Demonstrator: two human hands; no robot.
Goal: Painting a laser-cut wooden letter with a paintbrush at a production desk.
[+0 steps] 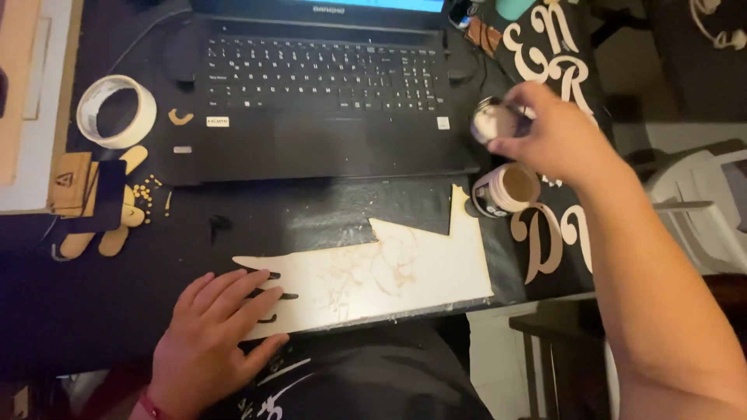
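Right now we seem to be at the stage of opening or closing a small pot beside a flat wooden cutout, judging by how the things lie. Our right hand hangs above the right side of the dark table, its fingers curled around a small round lid, which it holds tilted and blurred, just clear of the laptop. Directly below the lid stands a small open jar, showing something brownish inside, close to the right tip of the cutout.

Our left hand lies flat and spread wide, fingers pressing the left end of the pale wooden cutout, a long shape with a pointed peak at its right, resting at the table's near edge. The left hand grips nothing; it only pins the wood.

Our right forearm reaches in from the lower right, wrist bent inward over the jar. Any next move, we judge, calls for a steady hold on the wood and care with the open jar near the edge.

Farther left lie a roll of tape and small wooden pieces.
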